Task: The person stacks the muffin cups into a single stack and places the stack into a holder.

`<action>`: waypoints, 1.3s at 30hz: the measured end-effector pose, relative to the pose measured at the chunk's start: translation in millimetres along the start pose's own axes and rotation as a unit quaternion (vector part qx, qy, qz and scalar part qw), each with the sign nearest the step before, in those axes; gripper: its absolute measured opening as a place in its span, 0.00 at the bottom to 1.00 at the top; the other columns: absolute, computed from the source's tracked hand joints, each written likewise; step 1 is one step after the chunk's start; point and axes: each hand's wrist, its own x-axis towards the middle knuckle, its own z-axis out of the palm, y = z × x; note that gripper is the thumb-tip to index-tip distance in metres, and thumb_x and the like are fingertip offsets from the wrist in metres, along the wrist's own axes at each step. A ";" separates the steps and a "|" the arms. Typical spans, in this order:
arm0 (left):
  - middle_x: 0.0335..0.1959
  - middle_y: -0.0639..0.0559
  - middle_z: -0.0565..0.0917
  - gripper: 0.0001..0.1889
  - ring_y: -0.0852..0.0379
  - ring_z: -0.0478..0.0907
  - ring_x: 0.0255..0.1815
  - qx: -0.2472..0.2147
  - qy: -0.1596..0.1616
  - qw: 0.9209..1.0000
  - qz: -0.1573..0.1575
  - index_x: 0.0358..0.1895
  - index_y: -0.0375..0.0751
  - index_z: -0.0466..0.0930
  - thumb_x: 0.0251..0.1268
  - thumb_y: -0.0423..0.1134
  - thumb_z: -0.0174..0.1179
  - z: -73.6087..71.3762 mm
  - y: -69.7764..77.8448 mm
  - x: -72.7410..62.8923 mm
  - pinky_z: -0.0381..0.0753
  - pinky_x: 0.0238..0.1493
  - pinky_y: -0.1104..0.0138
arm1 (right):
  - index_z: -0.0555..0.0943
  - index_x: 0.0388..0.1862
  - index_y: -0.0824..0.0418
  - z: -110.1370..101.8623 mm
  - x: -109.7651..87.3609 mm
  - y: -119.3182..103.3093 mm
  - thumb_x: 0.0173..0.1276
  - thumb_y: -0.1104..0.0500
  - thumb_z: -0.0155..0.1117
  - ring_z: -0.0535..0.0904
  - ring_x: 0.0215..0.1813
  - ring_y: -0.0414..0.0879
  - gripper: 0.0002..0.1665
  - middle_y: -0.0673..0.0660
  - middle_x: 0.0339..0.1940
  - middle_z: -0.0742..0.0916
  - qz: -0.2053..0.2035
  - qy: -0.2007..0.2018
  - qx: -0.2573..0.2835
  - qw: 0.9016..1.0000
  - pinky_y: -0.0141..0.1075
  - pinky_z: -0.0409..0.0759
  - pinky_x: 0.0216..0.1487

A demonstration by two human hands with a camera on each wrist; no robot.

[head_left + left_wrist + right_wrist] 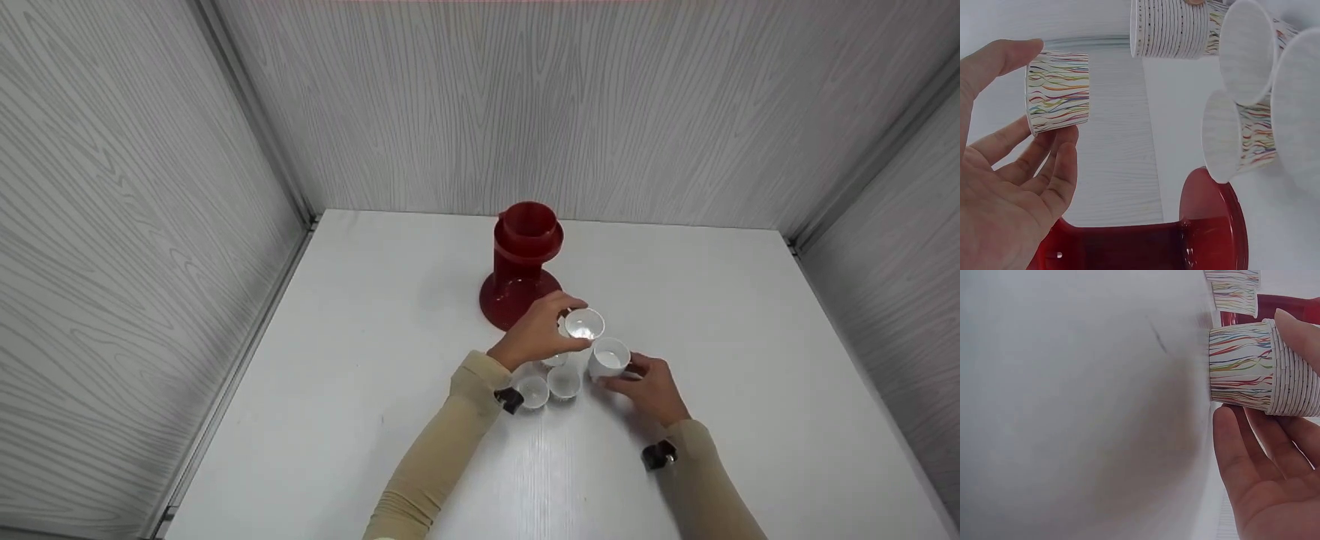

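Observation:
My left hand (pixel 536 334) pinches a single paper cup (pixel 1058 91) by its rim, thumb on one side and fingertips on the other. Wavy coloured lines run over the cup's white wall, and in the head view its white inside faces up. Just to the right and nearer me, my right hand (pixel 649 382) holds a stack of the same paper cups (pixel 1241 365) between thumb and fingers, many rims nested together. Single paper cups (pixel 564 382) stand close together on the table beneath and beside my left wrist, one of them partly hidden by that hand.
A glossy red stand (pixel 521 259) with a round base and a cup-shaped top stands just behind my left hand. The white table (pixel 360 315) is enclosed by grey wood-grain panels (pixel 420 112) at the back and both sides.

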 end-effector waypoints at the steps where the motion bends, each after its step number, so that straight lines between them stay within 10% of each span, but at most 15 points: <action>1: 0.59 0.47 0.82 0.31 0.55 0.78 0.57 0.000 -0.002 1.000 0.003 0.67 0.41 0.79 0.60 0.45 0.75 1.7 1.8 0.8 0.83 0.64 0.62 | 0.85 0.60 0.60 -0.2 0.1 0.0 0.54 0.53 0.85 0.86 0.60 0.50 0.34 0.59 0.59 0.89 0.000 -0.001 0.001 1.000 0.44 0.84 0.65; 39: 0.61 0.52 0.78 0.32 0.60 0.76 0.62 0.057 -0.061 0.996 -0.028 0.67 0.45 0.80 0.60 0.49 0.75 58.1 5.7 19.2 0.78 0.64 0.71 | 0.86 0.57 0.61 -2.3 -1.5 -1.3 0.60 0.58 0.80 0.85 0.58 0.49 0.25 0.59 0.57 0.89 -0.001 -0.003 -0.010 1.000 0.42 0.84 0.63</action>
